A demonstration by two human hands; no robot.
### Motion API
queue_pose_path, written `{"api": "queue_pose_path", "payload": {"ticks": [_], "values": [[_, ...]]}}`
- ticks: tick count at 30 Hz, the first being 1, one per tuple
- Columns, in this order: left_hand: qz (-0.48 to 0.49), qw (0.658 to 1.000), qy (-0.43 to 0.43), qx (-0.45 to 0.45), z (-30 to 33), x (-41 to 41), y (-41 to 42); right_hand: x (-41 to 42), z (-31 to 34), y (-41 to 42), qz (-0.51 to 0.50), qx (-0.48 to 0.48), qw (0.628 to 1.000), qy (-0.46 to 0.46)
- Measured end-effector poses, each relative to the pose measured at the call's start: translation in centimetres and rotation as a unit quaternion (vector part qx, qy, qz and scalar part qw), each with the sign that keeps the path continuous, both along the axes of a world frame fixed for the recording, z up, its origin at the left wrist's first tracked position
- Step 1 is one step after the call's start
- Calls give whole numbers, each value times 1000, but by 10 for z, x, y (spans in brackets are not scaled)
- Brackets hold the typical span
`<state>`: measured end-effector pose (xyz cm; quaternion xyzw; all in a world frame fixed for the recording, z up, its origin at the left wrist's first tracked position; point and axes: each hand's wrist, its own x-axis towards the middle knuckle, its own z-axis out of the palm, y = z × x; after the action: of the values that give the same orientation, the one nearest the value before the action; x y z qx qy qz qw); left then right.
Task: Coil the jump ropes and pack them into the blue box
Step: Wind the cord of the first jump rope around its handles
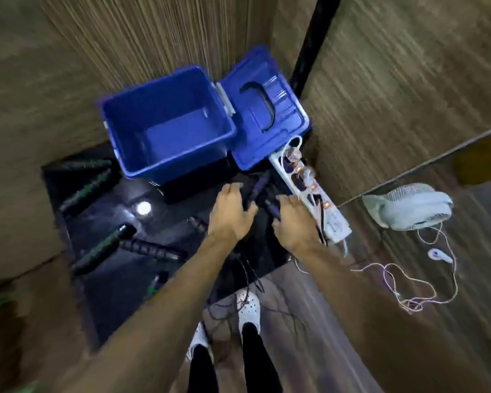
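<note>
Scanning from the left, I see jump rope handles (99, 251) on the dark counter (119, 293), the open blue box (169, 123) behind, then my left hand (230, 217) and right hand (295, 222), fingers spread, reaching over purple-banded handles (260, 185).

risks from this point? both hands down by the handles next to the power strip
1. The power strip lies right beside the right hand; a rope could snag its plugs or cables.
2. Thin cords trail off the table edge around the white shoes, a likely tangle or trip.
3. The frame is blurred, so neither grip on the purple-banded handles can be confirmed.
</note>
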<state>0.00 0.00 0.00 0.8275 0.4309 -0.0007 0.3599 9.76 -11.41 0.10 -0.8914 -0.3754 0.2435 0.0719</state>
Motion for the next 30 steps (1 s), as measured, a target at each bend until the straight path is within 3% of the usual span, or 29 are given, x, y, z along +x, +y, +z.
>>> {"api": "queue_pose_path", "payload": {"ticks": [5,10,15,19,23,30], "values": [[18,999,29,-25,-29,31,4,9,-25,8,-5,-26,998,-58],[54,997,35,-46,-38,41,11,18,-31,14,-45,-3,998,-54],[124,980,-26,-155,-36,36,13,25,-30,26,-133,137,979,76],[172,941,-104,-273,-32,23,16,24,-18,31,-225,226,918,238],[155,906,-135,-369,-16,7,21,25,-5,31,-224,255,897,282],[115,896,-137,-405,9,-8,30,21,19,35,-236,257,875,335]]}}
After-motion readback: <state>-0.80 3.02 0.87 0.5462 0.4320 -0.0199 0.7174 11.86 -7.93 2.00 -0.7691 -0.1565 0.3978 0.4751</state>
